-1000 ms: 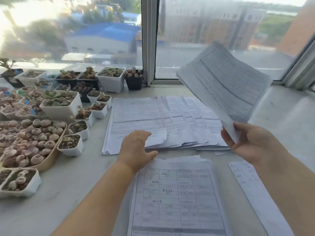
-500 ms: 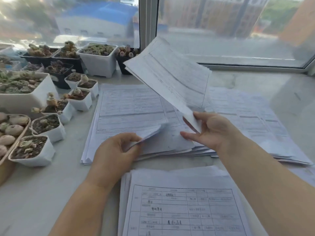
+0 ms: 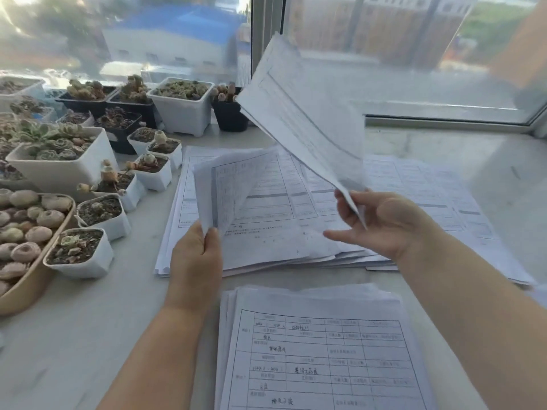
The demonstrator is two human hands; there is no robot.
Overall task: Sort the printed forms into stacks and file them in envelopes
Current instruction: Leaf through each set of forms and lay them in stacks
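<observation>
Pale stone windowsill (image 3: pixel 444 161) under a window. Fanned forms (image 3: pixel 296 214) mid-sill, spread for picking. Left hand (image 3: pixel 195 258) pinching lifted sheets (image 3: pixel 233 187); right hand (image 3: pixel 381 223) pinching raised bundle (image 3: pixel 302 113), kept clear. Sorted stack (image 3: pixel 319 350) at near edge. Succulent pots (image 3: pixel 65 161) along left edge.

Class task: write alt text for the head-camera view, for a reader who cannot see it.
A person's left hand lifts a few printed forms off a fanned spread of forms on a pale windowsill, while the right hand holds up another sheaf. A neat stack of forms lies nearest; potted succulents crowd the left.
</observation>
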